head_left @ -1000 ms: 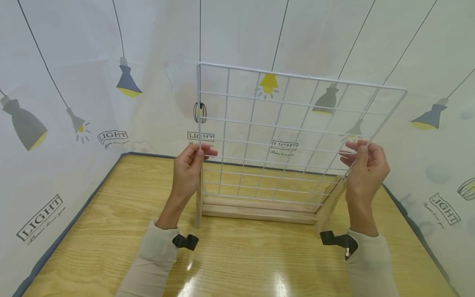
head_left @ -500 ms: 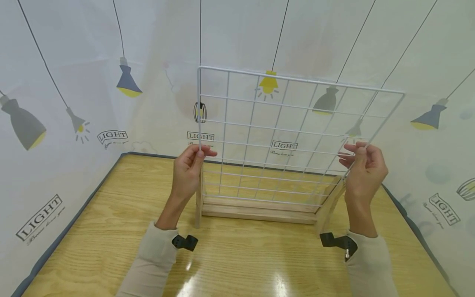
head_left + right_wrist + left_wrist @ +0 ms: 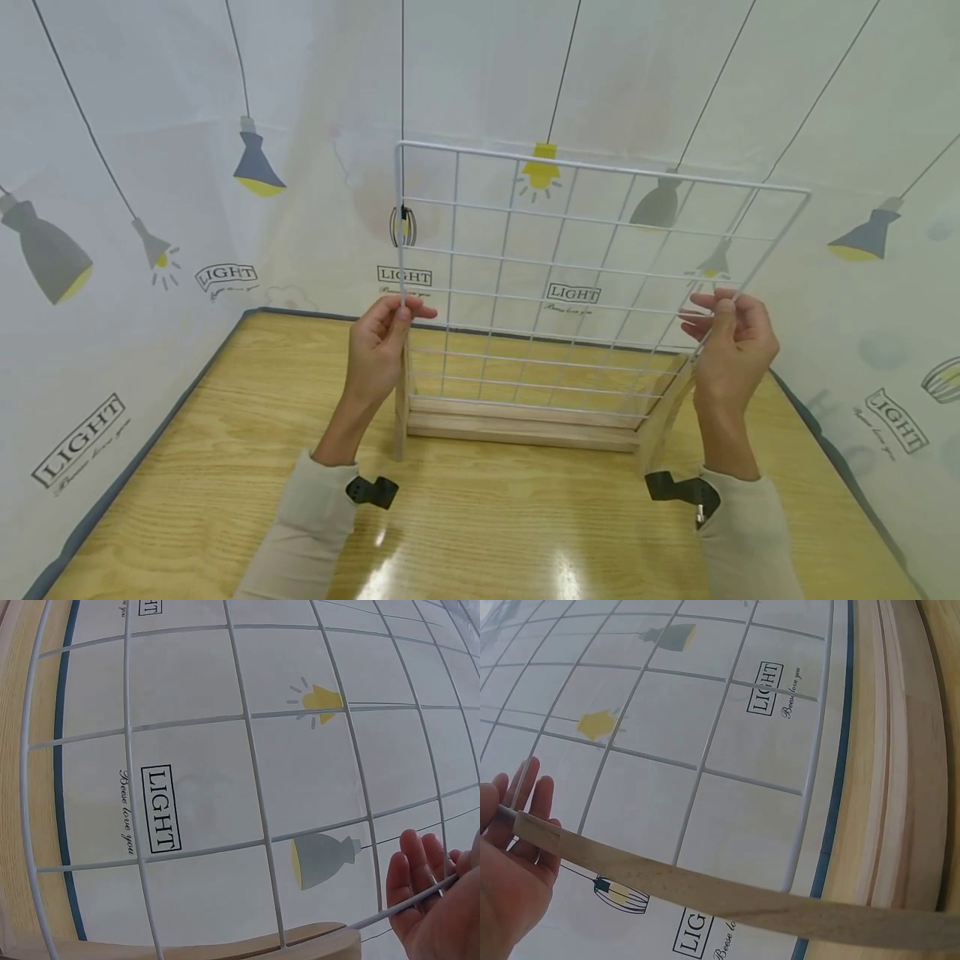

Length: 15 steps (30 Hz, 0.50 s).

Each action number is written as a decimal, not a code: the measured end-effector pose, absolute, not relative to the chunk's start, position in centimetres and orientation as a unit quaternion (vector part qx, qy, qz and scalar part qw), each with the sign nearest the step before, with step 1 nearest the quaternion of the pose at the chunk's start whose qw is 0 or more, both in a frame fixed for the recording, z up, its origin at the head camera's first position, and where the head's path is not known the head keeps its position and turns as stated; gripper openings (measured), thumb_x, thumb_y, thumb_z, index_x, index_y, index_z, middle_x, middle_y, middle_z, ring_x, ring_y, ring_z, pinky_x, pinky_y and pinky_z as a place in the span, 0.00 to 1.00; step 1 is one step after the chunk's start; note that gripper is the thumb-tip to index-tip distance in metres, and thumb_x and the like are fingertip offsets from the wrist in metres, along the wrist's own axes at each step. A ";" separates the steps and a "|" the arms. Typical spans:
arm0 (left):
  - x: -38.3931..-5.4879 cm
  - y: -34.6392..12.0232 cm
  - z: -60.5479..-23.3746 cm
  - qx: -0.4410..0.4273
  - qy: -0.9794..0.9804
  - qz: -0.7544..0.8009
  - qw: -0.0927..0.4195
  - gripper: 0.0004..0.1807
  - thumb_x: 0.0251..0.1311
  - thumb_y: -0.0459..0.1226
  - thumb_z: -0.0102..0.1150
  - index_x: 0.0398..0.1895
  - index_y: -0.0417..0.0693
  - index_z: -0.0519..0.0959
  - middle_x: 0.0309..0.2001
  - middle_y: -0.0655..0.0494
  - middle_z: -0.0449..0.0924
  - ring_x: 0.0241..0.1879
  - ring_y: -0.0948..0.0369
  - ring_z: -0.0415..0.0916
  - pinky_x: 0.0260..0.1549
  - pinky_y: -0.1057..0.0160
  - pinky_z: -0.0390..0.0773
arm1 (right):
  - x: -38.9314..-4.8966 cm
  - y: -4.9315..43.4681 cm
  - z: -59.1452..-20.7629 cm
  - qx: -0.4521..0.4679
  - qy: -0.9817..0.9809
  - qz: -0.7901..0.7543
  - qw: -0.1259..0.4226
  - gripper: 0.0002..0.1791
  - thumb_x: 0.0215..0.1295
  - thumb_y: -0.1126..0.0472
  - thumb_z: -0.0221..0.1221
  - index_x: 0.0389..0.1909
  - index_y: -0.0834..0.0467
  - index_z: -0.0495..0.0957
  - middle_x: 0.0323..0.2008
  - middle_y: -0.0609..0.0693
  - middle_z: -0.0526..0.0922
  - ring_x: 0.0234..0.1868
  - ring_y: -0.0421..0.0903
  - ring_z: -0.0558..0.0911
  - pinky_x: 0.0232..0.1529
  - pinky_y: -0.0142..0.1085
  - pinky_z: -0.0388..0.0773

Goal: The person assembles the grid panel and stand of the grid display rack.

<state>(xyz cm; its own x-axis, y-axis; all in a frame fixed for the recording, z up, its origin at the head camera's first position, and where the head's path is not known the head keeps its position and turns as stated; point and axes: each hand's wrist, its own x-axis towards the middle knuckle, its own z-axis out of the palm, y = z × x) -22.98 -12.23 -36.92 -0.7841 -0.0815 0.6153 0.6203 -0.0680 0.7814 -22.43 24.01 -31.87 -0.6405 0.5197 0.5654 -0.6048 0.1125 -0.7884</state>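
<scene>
A white wire grid panel stands upright and tilted, its lower part between the two side posts of a wooden stand. My left hand pinches the panel's left edge wire between thumb and fingers. On the opposite edge, my right hand pinches the wire the same way, its other fingers spread behind the mesh. In the left wrist view, the left post ends right at the left hand. The right wrist view has the right post's rounded top below the right hand. The panel's lower wire shows just above the stand's base bar.
The stand rests on a wood-grain table with a dark blue edge. Behind and on both sides hangs a pale cloth backdrop printed with lamps and lettering. Black straps show at both cuffs.
The panel's top edge has dropped a little and its upper right corner has shifted slightly left. My right hand has moved slightly left with it; both hands keep their grip.
</scene>
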 end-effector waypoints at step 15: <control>-22.9 -12.4 -37.4 -0.207 -0.649 -0.690 0.244 0.12 0.75 0.30 0.45 0.44 0.27 0.76 0.43 0.31 0.82 0.42 0.66 0.80 0.50 0.69 0.75 | -22.4 24.0 -32.4 0.039 -0.620 0.659 0.423 0.09 0.74 0.63 0.54 0.39 0.65 0.79 0.33 0.53 0.88 0.27 0.42 0.86 0.33 0.28 0.83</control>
<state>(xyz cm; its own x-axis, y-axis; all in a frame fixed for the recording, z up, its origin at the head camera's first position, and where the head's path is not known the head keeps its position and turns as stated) -22.86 -12.41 -37.42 -0.7945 -0.0678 0.6035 0.6064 -0.0373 0.7942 -22.40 23.99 -32.42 -0.6391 0.5091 0.5764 -0.6066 0.1271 -0.7848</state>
